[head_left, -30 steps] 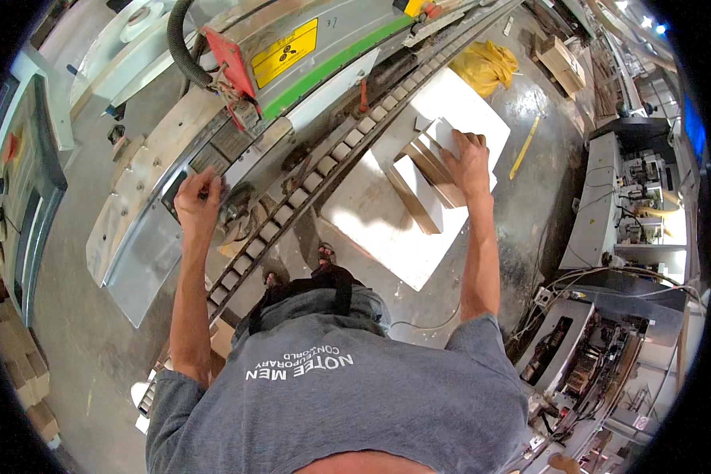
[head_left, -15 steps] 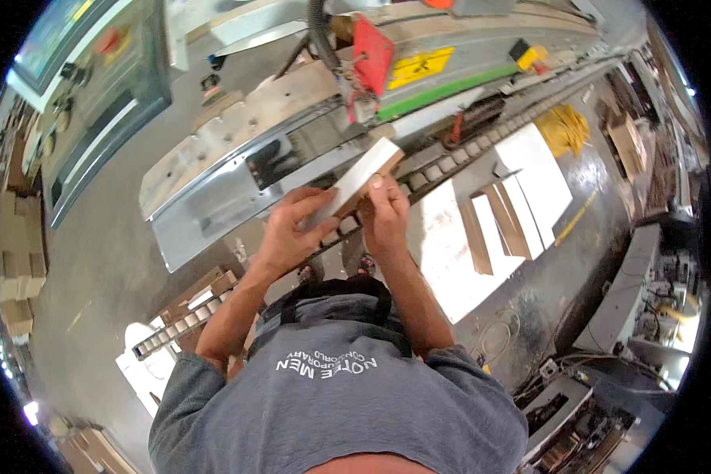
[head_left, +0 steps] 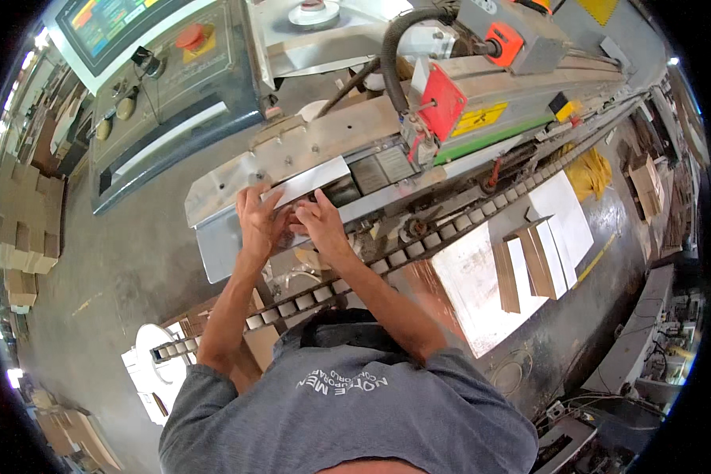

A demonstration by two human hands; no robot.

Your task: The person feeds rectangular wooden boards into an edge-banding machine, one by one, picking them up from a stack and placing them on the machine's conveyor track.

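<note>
From the head camera I look down on two bare hands working close together over the gray bed of a machine. A narrow white strip lies on that bed, slanting up to the right, its far end beside a dark grooved block. The left hand is at the strip's left end, fingers bent and slightly spread, fingertips touching it. The right hand is just beside, its forefinger stretched toward the strip's near edge, its other fingers curled in toward the left hand. I cannot tell whether either hand pinches the strip or only presses on it, because the fingers hide their own contact. Right of the block I see a red plate, a yellow label and a green band, with a dark ribbed hose arching above. A chain of pale pads runs diagonally along the near side of the machine. Beyond it, to the right, a white board carries several more strips with brown edges, standing well apart from the hands; a yellow cloth lies past its far corner. At upper left is a control panel with a red button.
</note>
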